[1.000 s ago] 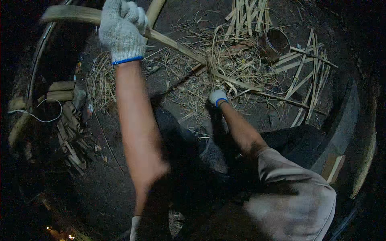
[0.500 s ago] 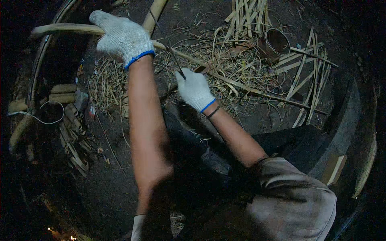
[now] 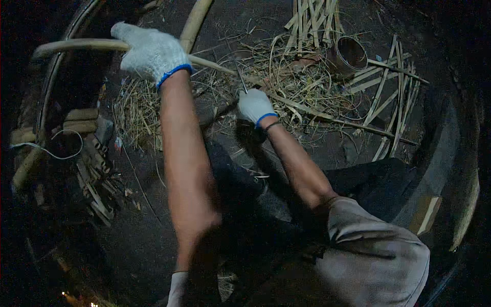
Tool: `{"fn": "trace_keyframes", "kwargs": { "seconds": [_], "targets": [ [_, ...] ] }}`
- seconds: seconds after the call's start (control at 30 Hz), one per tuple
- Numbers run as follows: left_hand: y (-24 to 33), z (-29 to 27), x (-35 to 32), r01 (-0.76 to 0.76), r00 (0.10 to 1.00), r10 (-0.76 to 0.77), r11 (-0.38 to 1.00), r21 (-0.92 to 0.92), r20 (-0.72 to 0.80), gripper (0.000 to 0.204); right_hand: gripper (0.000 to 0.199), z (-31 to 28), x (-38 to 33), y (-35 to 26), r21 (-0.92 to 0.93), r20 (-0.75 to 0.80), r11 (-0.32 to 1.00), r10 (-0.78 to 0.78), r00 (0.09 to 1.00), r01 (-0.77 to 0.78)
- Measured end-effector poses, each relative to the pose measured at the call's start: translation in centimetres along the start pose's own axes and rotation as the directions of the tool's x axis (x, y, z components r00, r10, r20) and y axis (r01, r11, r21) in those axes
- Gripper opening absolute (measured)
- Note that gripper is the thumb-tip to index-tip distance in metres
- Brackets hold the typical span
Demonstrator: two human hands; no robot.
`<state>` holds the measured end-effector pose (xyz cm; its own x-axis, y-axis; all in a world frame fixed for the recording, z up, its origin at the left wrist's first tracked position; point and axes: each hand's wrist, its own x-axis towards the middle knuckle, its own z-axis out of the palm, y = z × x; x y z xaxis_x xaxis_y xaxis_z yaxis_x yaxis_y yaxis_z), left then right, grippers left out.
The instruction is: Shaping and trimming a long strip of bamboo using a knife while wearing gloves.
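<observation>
At the upper left, my left hand (image 3: 153,53), in a white knit glove with a blue cuff, is closed round a long pale bamboo or wooden stick (image 3: 84,44). One end of the stick juts out left of the glove, the rest runs right toward the shavings. In the middle, my right hand (image 3: 257,106), gloved alike, is closed on a tool with a thin blade, seemingly a knife (image 3: 241,80). Its blade points up and away, close to the stick; whether they touch I cannot tell. The knife's handle is hidden in the glove.
Heaps of shavings (image 3: 307,87) cover the floor ahead. Flat bamboo strips (image 3: 316,23) lie at the far side, more strips (image 3: 394,97) at the right beside a round tin (image 3: 352,52). A thick pole (image 3: 195,25) stands ahead. Cut bamboo pieces (image 3: 97,179) are piled left.
My right hand has moved right and slightly nearer with the knife, whose blade now shows shorter. My left hand and the stick have shifted slightly left, the stick's left end lower.
</observation>
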<state>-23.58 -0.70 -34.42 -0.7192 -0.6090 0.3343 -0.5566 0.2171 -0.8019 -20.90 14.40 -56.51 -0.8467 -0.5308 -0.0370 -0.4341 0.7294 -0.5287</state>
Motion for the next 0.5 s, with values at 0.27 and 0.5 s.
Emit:
{"fn": "trace_keyframes", "kwargs": {
  "seconds": [0.27, 0.5],
  "targets": [
    [0.7, 4.1, 1.3, 0.111, 0.973, -0.103, 0.993, 0.028, -0.207, 0.046, 0.034, -2.1, -1.3, -4.3, 0.264, -0.087, 0.964, 0.008, 0.996, 0.015],
    [0.0, 5.3, 1.3, -0.004, 1.000, -0.006, 0.944, -0.330, -0.030, 0.055, 0.038, -4.2, -2.2, -7.1, 0.258, -0.016, 0.966, 0.022, 1.000, -0.017]
  ]
}}
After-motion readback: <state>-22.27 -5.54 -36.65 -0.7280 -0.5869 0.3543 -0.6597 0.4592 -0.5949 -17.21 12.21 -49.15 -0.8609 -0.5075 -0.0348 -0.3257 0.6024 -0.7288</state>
